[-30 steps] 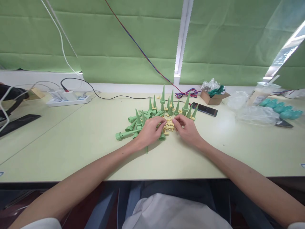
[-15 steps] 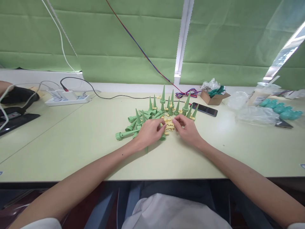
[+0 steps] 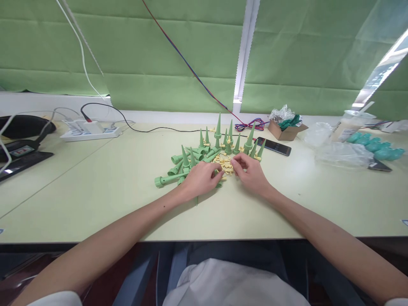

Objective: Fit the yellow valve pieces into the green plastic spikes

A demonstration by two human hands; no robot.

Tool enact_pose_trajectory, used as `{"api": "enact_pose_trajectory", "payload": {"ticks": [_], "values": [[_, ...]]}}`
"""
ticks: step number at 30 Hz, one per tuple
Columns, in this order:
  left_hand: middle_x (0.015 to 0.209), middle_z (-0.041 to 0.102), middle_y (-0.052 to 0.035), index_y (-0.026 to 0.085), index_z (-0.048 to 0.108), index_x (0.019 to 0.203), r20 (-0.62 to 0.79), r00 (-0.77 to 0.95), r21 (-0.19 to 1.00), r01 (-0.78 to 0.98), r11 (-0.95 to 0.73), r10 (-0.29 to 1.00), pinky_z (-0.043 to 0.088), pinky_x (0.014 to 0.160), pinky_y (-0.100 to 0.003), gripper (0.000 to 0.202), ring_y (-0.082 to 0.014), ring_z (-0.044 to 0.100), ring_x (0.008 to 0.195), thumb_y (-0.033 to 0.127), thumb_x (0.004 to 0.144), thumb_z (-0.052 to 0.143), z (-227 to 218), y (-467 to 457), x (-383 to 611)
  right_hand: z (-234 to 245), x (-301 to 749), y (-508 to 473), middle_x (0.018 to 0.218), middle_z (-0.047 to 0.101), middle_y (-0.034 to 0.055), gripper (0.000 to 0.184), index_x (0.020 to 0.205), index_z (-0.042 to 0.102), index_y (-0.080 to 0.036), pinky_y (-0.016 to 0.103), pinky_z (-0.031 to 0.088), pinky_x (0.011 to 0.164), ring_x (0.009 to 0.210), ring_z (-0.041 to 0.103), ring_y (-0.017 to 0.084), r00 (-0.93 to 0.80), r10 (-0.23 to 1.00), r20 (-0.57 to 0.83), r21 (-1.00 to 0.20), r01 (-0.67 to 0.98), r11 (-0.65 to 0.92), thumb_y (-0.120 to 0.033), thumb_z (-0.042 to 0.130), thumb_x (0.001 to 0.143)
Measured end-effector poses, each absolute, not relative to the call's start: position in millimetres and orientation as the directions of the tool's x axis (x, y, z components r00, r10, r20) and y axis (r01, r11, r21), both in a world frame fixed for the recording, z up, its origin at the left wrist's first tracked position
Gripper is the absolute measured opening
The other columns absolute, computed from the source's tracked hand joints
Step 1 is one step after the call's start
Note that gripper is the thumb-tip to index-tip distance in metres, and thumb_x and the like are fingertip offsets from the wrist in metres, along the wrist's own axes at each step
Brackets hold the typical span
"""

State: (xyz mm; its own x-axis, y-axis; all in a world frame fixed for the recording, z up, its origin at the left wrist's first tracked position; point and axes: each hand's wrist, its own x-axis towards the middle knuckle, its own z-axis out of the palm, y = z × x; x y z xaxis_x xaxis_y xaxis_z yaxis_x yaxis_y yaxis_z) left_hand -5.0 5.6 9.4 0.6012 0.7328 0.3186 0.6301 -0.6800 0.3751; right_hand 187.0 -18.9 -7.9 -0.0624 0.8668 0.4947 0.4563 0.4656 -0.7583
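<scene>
Several upright cones (image 3: 218, 127) stand at the pile's far side; loose cones (image 3: 168, 180) lie left on the tabletop (image 3: 95, 191). Left hand (image 3: 200, 178) curls around one cone (image 3: 218, 184); right hand (image 3: 251, 174) pinches among yellow pieces (image 3: 225, 162), catch unclear.

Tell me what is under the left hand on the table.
A green cone: its wide end shows past the fingers of the left hand and its tip near the wrist. Its middle is covered; whatever else lies beneath cannot be seen.
</scene>
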Motion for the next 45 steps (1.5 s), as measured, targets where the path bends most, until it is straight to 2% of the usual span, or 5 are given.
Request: {"api": "enact_pose_trajectory", "payload": {"ticks": [5, 15, 25, 30, 45], "values": [[0.056, 0.061, -0.0028, 0.022, 0.063, 0.069, 0.317, 0.615, 0.338, 0.638, -0.692, 0.722, 0.026, 0.049, -0.029, 0.033, -0.0185, 0.052, 0.047, 0.034, 0.095, 0.045, 9.2, 5.5, -5.1, -8.1, 186.6, -19.4, 0.069, 0.058, 0.0010, 0.029, 0.082, 0.053, -0.020, 0.028, 0.042, 0.057, 0.060, 0.052, 0.014, -0.062, 0.867, 0.494, -0.755, 0.465, 0.463, -0.046, 0.050, 0.095], [0.052, 0.054, -0.0020, 0.021, 0.052, 0.058, 0.348, 0.617, 0.383, 0.593, -0.708, 0.705, 0.024, 0.048, -0.029, 0.039, -0.0177, 0.050, 0.046, 0.034, 0.095, 0.047, 8.1, 6.2, -5.7, -7.7, 187.3, -19.3, 0.073, 0.061, 0.0023, 0.026, 0.084, 0.053, -0.021, 0.029, 0.044, 0.058, 0.062, 0.055, 0.015, -0.068, 0.864, 0.498, -0.747, 0.473, 0.468, -0.045, 0.052, 0.094], [0.071, 0.067, -0.0027, 0.022, 0.070, 0.080, 0.358, 0.591, 0.416, 0.593, -0.690, 0.723, 0.037, 0.054, -0.029, 0.025, -0.0165, 0.054, 0.055, 0.029, 0.091, 0.049, 8.5, 7.1, -5.5, -8.1, 187.8, -18.8, 0.076, 0.063, 0.0030, 0.018, 0.088, 0.055, -0.021, 0.029, 0.046, 0.060, 0.066, 0.059, 0.016, -0.078, 0.858, 0.508, -0.738, 0.474, 0.480, -0.038, 0.054, 0.092], [0.077, 0.065, -0.0032, 0.020, 0.068, 0.092, 0.392, 0.544, 0.407, 0.621, -0.670, 0.742, 0.040, 0.059, -0.029, 0.022, -0.0171, 0.057, 0.063, 0.026, 0.091, 0.048, 7.5, 9.3, -6.6, -9.0, 188.1, -18.0, 0.078, 0.064, 0.0032, 0.016, 0.089, 0.057, -0.021, 0.029, 0.047, 0.061, 0.067, 0.059, 0.016, -0.089, 0.853, 0.514, -0.732, 0.473, 0.490, -0.036, 0.055, 0.092], [0.088, 0.066, -0.0044, 0.019, 0.066, 0.104, 0.466, 0.411, 0.440, 0.661, -0.608, 0.784, 0.042, 0.066, -0.030, 0.023, -0.0181, 0.059, 0.075, 0.030, 0.095, 0.047, 11.2, 9.4, -6.6, -7.5, 187.6, -19.3, 0.076, 0.064, 0.0031, 0.013, 0.090, 0.059, -0.021, 0.030, 0.047, 0.061, 0.066, 0.060, 0.016, -0.098, 0.849, 0.520, -0.723, 0.480, 0.498, -0.033, 0.054, 0.092]]}}
